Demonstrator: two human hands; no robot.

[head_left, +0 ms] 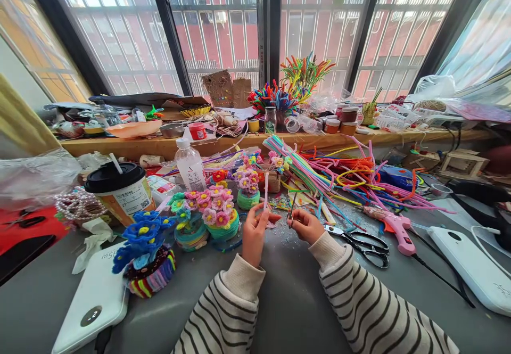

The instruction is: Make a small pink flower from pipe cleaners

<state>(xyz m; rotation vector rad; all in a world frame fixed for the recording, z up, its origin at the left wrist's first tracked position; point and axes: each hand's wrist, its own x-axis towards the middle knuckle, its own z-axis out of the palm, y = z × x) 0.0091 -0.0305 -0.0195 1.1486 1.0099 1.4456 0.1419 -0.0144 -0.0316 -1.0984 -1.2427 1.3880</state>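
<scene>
The left hand (pixel 255 232) pinches a pale pink pipe cleaner (pixel 266 191) between thumb and fingers, holding the fuzzy stem upright above the grey table (pixel 287 301). The right hand (pixel 305 225), just beside it at 3 o'clock, is closed on a small dark tool (pixel 293 211); what kind of tool is too small to tell. The hands are near each other, not touching. Both wrists wear knitted cream cuffs with dark stripes.

At 9 o'clock of the left hand stand pipe-cleaner flower pots (pixel 217 215), pink blooms over coiled green bases, and farther at 8 o'clock a blue flower pot (pixel 146 253) with a rainbow-striped base. At 3 o'clock of the right hand lie black scissors (pixel 365 245) and a pink glue gun (pixel 393 226). At 1 o'clock sprawls a loose heap of pipe cleaners (pixel 339 175). At 10 o'clock stands a clear plastic bottle (pixel 190 166) and a paper cup (pixel 122 191) with a black lid; their label print is unreadable. A white flat device (pixel 93 301) at 8 o'clock bears faint letters I cannot make out.
</scene>
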